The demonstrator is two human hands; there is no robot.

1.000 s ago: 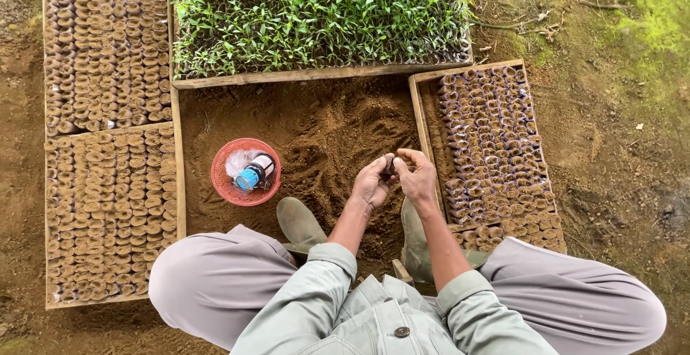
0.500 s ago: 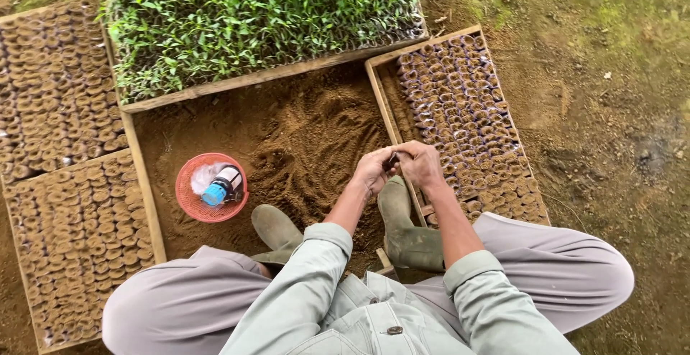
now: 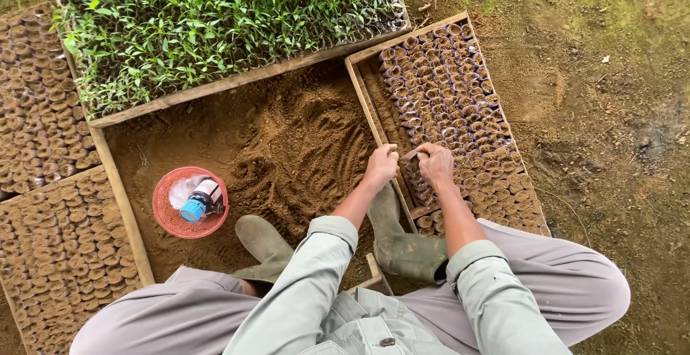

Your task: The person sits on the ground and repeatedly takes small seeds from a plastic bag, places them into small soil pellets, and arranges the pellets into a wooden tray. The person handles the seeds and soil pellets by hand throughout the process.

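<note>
1. Left hand and right hand pinch one small pot between closed fingers, over the right tray.
2. Tray mostly packed with pots – the near-left strip looks unfilled.
3. Soil lies beside it.

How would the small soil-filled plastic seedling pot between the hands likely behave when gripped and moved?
The small soil-filled plastic seedling pot probably has a thin, floppy wall, judging by its crinkled neighbours. Its open top could spill soil if tilted. It seems light: the left hand and right hand pinch it with fingertips.
</note>
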